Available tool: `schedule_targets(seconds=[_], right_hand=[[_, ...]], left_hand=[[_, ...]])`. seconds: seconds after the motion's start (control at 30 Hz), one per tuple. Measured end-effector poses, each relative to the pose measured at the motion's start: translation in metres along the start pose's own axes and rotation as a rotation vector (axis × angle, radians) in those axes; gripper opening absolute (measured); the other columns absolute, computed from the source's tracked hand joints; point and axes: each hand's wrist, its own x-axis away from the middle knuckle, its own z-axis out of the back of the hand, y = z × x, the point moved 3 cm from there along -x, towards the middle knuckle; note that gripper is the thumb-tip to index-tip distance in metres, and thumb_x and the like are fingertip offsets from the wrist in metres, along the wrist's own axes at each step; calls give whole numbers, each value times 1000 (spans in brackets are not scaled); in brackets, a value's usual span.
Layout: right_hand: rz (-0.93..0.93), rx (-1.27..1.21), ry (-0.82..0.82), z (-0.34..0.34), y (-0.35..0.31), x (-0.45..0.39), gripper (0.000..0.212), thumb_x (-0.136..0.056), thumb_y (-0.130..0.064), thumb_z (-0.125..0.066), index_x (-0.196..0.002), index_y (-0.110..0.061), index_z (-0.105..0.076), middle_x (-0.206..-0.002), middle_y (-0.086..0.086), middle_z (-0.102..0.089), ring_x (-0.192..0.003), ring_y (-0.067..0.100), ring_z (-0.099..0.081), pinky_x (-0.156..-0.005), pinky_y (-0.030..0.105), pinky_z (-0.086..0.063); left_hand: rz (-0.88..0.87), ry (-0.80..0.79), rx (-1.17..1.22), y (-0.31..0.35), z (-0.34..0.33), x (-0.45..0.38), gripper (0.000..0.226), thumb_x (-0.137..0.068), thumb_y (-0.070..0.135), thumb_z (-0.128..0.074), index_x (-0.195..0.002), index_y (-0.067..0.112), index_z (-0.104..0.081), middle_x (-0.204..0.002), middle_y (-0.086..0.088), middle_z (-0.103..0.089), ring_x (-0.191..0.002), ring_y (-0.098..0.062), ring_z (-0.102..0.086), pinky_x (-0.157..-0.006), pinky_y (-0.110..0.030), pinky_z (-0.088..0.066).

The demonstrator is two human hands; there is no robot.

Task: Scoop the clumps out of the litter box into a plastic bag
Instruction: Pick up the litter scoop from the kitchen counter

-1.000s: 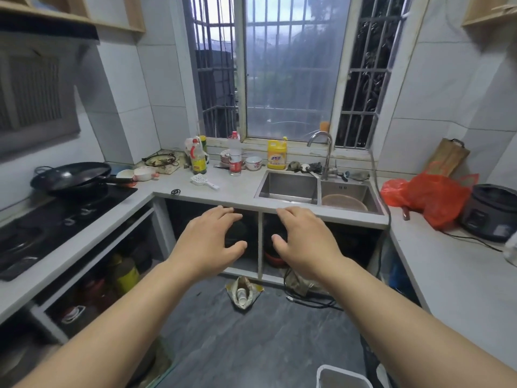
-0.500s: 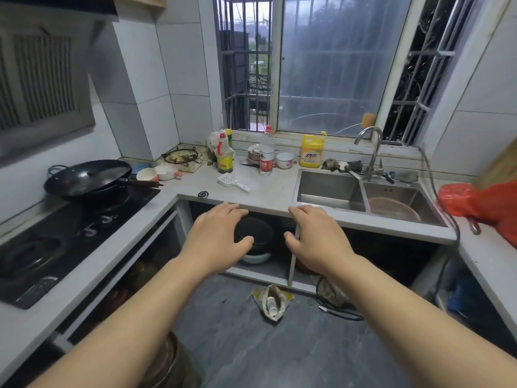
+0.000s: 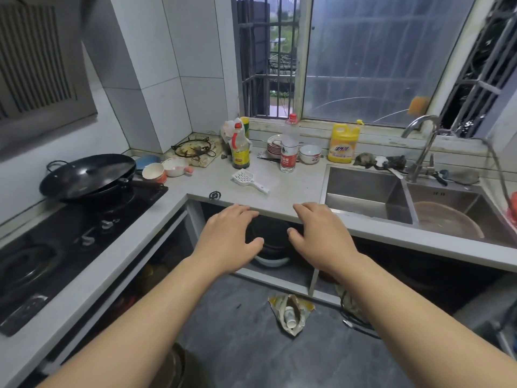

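A white slotted litter scoop (image 3: 248, 180) lies on the grey kitchen counter (image 3: 282, 197), handle pointing right and toward me. My left hand (image 3: 228, 239) and my right hand (image 3: 321, 236) are stretched out side by side in front of the counter's front edge, palms down, fingers relaxed, holding nothing. Both hands are short of the scoop, which lies beyond and between them. No litter box is in view. A bit of red plastic bag (image 3: 512, 211) shows at the right edge.
A black wok (image 3: 86, 175) sits on the stove at left. Bottles (image 3: 289, 148), bowls (image 3: 310, 154) and a yellow detergent jug (image 3: 342, 144) stand by the window. A double sink (image 3: 366, 197) with a tap is at right. A crumpled packet (image 3: 291, 313) lies on the floor.
The view has moved forward and left toward the counter. Both hands have come closer to the counter edge and the scoop, still empty. The red bag has slid almost out of view.
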Motion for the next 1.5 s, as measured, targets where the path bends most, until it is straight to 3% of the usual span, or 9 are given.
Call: schedule_targets(seconds=[0.53,0.73,0.87,1.07,1.3,1.5], right_hand=[[-1,-86,-186,-90,75,-189,52,-94,-40,-51,-140,-15,-49,-136,4,-55,-124,26,-47,-101,39,-45],[-95,-96,-224,-139,90,-251,55,-95,-39,-50,-143,-15,-47,-139,4,-54,-125,26,-47,-102,39,-44],[-181,-80,-242,-180,99,-308,49,-94,-39,-51,-136,-14,-52,-133,7,-56,-121,28,-47,-99,40,-44],[-327,-110,-322,-248,105,-378,48,-92,-38,-53,-134,-16,-54,-127,9,-57,-117,30,-47,-93,42,-46],[-517,-198,-414,-312,116,-419,46,-92,-31,-56,-135,-14,-54,-129,12,-54,-122,32,-44,-94,40,-44],[-536,-150,-445,-355,121,-447,33,-91,-25,-53,-121,-13,-60,-119,12,-54,-112,33,-47,-88,40,-47]], left_hand=[[150,-100,28,-56,-61,-180,67,-92,53,-54,-153,29,-43,-161,6,-38,-152,-15,-26,-124,-43,-25],[143,-167,47,-105,-98,-248,66,-94,53,-54,-154,30,-40,-163,6,-34,-153,-15,-24,-126,-40,-20],[131,-243,90,-145,-127,-304,66,-93,52,-55,-154,30,-40,-164,7,-34,-153,-14,-24,-124,-36,-16],[98,-359,139,-199,-167,-373,66,-93,48,-58,-153,27,-41,-162,4,-36,-151,-15,-27,-124,-36,-20],[80,-485,194,-235,-210,-415,65,-94,47,-56,-155,29,-38,-164,5,-33,-152,-15,-25,-122,-37,-18],[110,-514,250,-257,-232,-435,64,-94,46,-58,-153,29,-40,-163,6,-34,-151,-14,-26,-122,-35,-19]])
